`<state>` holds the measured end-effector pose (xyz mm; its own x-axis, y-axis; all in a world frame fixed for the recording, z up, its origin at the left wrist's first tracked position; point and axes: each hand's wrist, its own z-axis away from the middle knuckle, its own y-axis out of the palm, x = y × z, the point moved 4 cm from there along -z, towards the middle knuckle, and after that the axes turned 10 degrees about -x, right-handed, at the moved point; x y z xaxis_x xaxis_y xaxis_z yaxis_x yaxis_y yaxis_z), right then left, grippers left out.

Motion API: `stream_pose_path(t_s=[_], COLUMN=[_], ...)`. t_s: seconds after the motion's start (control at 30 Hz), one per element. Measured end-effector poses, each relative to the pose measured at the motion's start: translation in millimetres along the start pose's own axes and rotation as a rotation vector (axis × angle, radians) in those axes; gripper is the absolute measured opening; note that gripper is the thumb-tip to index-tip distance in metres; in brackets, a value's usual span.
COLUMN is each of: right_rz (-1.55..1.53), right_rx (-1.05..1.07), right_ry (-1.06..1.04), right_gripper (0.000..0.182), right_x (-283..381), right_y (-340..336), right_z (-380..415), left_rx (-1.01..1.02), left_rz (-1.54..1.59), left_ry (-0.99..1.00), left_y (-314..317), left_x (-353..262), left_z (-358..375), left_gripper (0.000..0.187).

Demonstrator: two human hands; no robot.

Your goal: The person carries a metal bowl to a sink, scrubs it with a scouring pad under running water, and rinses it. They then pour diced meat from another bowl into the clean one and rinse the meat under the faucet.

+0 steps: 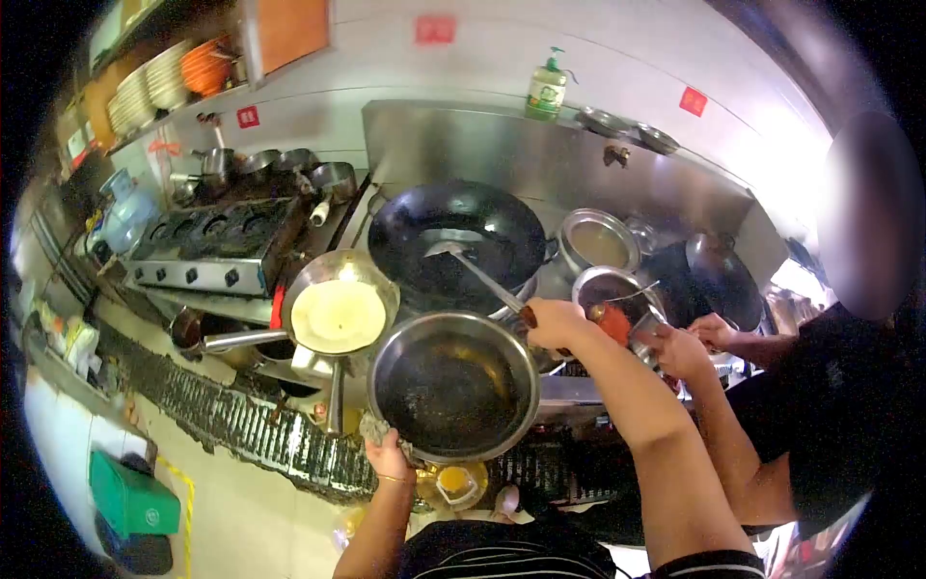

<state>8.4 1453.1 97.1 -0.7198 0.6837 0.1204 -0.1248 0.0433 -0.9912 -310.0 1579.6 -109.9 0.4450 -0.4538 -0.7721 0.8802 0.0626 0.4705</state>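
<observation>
A wide dark pan [453, 386] with a steel rim is held level by my left hand [390, 455], closed on its near-left edge with a grey cloth [376, 431] between. My right hand [557, 323] is wrapped around the handle of a long ladle [487, 280]. The ladle's head rests inside the large black wok [453, 232], behind the pan. Left of the pan, a smaller pan [388, 275] holds a round, pale yellow sheet [338, 316] of food.
A co-worker [810, 386] stands at the right, hands near a bowl of red food [612, 320]. Steel pot [598, 241] sits right of the wok. Stove [207, 275] with small pots is left; a green bin [135, 492] stands on the floor. Soap bottle [547, 92] is behind.
</observation>
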Motion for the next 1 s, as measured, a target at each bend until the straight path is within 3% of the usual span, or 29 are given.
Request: stream_pose_path(t_s=[0.1, 0.27, 0.4, 0.5, 0.57, 0.63, 0.73, 0.83, 0.87, 0.97, 1.0], right_rz=[0.059, 0.113, -0.282, -0.403, -0.533, -0.658, -1.202, -1.283, -1.468, -1.447, -1.414], right_rx=[0.058, -0.447, -0.899, -1.069, -0.852, -0.745, -0.623, -0.536, -0.558, -0.641, -0.678], right_ry=[0.049, 0.170, 0.142, 0.003, 0.040, 0.238, 0.502, 0.739, 0.802, 0.979, 0.934], right_gripper=[0.047, 0.033, 0.038, 0.040, 0.040, 0.031, 0.029, 0.027, 0.027, 0.025, 0.023], right_x=[-10.9, -46.0, -29.8, -29.6, -49.6, -67.7, -99.9, -92.2, -86.6, -92.1, -98.6], right_y=[2.0, -7.5, -38.3, -19.3, 32.8, 87.6, 193.1, 189.1, 179.8, 183.5, 193.1], right_z=[-14.1, -9.2, 59.7, 120.2, 149.0, 173.4, 180.0, 169.4, 161.6, 126.3, 108.8], left_rx=[-0.029, 0.039, 0.023, 0.049, 0.041, 0.052, -0.006, 0.028, 0.030, 0.047, 0.021], left_rz=[-0.027, -0.054, -0.139, -0.119, -0.155, -0.141, -0.152, -0.167, -0.153, -0.161, -0.170], left_ry=[-0.027, -0.004, -0.009, -0.027, -0.101, -0.100, -0.105, -0.087, -0.100, -0.121, -0.110], left_y=[4.9, 2.2, -3.8, 0.3, 4.4, -10.2, -4.4, -8.3, -9.8, -14.7, -14.0], left_x=[-7.1, -3.0, -8.6, -14.6, -18.4, -9.6, -15.4, -17.2, -16.3, -13.9, -14.1], left_z=[9.7, 1.4, -2.8, -3.3, -1.0, -18.4, -12.9, -18.6, -21.1, -25.9, -26.1], left_gripper=[0.046, 0.043, 0.043, 0.040, 0.039, 0.040, 0.040, 0.038, 0.038, 0.036, 0.036])
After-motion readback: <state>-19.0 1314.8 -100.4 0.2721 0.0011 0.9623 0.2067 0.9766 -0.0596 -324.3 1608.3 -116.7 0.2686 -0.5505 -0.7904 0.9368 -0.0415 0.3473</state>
